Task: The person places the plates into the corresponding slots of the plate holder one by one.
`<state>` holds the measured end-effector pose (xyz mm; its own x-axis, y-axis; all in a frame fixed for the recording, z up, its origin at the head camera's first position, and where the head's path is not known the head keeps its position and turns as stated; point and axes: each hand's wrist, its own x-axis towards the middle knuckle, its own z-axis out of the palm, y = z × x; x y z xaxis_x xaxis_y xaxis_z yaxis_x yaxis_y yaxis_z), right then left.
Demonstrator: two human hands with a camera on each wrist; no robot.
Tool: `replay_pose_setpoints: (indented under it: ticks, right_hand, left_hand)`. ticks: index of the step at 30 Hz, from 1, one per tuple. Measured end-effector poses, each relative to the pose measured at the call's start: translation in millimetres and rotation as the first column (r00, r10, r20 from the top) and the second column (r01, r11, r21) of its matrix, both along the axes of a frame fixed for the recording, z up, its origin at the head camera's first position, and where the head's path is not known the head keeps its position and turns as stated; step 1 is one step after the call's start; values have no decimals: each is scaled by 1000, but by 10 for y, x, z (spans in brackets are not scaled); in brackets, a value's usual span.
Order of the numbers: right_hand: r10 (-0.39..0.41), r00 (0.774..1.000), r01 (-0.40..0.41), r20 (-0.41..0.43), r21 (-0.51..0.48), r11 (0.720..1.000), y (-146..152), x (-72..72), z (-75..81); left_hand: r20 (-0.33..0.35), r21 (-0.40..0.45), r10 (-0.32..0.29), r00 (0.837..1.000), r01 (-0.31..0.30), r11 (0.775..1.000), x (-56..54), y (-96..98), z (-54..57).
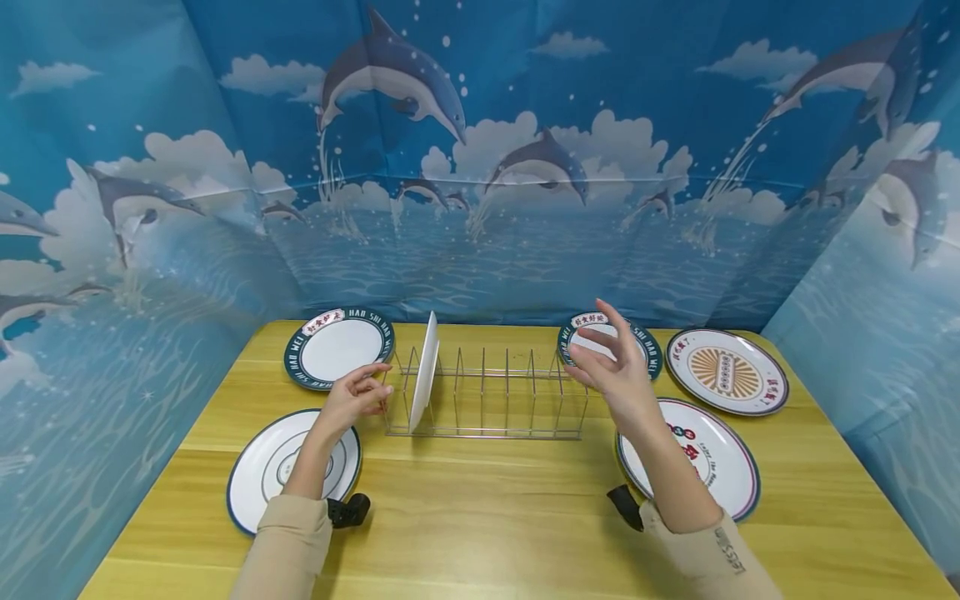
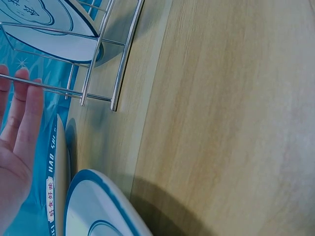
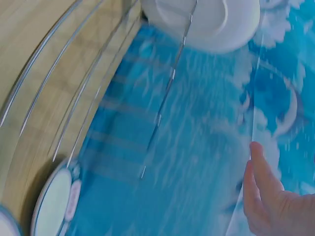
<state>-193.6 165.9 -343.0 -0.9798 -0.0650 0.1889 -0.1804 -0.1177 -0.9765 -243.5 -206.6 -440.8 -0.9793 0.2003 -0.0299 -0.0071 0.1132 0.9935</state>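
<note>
A wire dish rack (image 1: 483, 373) stands mid-table, with one white plate (image 1: 425, 372) upright in a slot near its left end. My left hand (image 1: 352, 402) is at the rack's left end. In the left wrist view, its extended fingers (image 2: 28, 118) reach the end wire. Raised over the rack's right end, my right hand (image 1: 624, 379) has its fingers spread and holds nothing. It partly hides a green-rimmed plate (image 1: 651, 360) behind it. Blue rings show on the racked plate's face (image 2: 59, 22) in the left wrist view.
On the left lie another green-rimmed plate (image 1: 341, 350) and a blue-rimmed ringed plate (image 1: 251, 475), partly under my left forearm. A sunburst plate (image 1: 757, 379) and a red-printed plate (image 1: 731, 475) lie on the right. A dolphin-printed curtain (image 1: 480, 250) hangs behind and beside the wooden table (image 1: 480, 517).
</note>
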Motion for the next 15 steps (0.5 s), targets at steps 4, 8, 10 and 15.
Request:
replay_pose_setpoints:
  ticks: [4,8,10,15]
  right_hand:
    - [-50,998,47,-26,-80,996,296,96,-13]
    - [-99,994,89,-46,-188,978,595,195,-67]
    - [-125,991,110,-49,-234,966,748,238,-122]
    - [-200,979,174,-40,-340,924,1200,265,-433]
  left_hand:
    - [2,5,-1,1000,1,1000,-4,5,2]
    - [-5,3,-1,1000,1,1000,-17,4,-7]
    - [-8,3,1,1000,-1,1000,-21,1,-13]
    - [-3,2,7,1000,-7,1000,-24,-15,-30]
